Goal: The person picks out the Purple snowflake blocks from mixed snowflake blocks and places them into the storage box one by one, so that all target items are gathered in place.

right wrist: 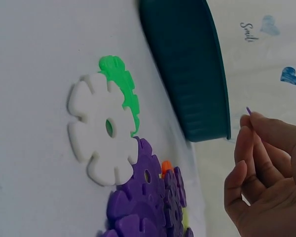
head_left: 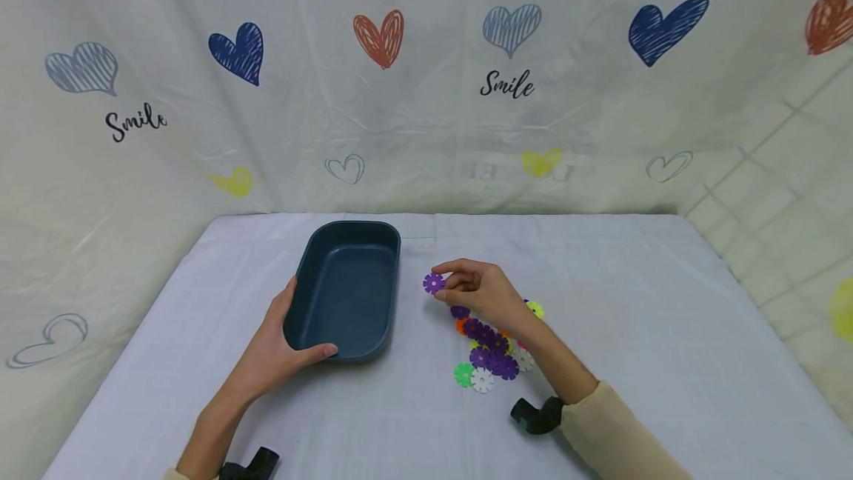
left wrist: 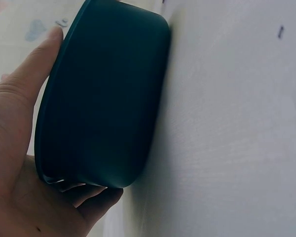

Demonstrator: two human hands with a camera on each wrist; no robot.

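While our left hand [head_left: 266, 358] grips the tray [head_left: 348, 302] at its near-left corner, probably to steady it, our right hand [head_left: 489, 293] pinches a purple disc [head_left: 430, 285] between tray and pile [head_left: 491, 352], by its edge, perhaps to keep its face free.

White cloth [head_left: 640, 310] lies flat | pale backdrop sheet [head_left: 433, 110] along far side | on it, dark blue heart [head_left: 241, 52] at left, red heart [head_left: 380, 38] to its right, black "Smile" lettering [head_left: 508, 85] farther right, yellow heart [head_left: 541, 162] below that | outlined heart [head_left: 49, 343] low on left | grey grid lines [head_left: 748, 156] at right
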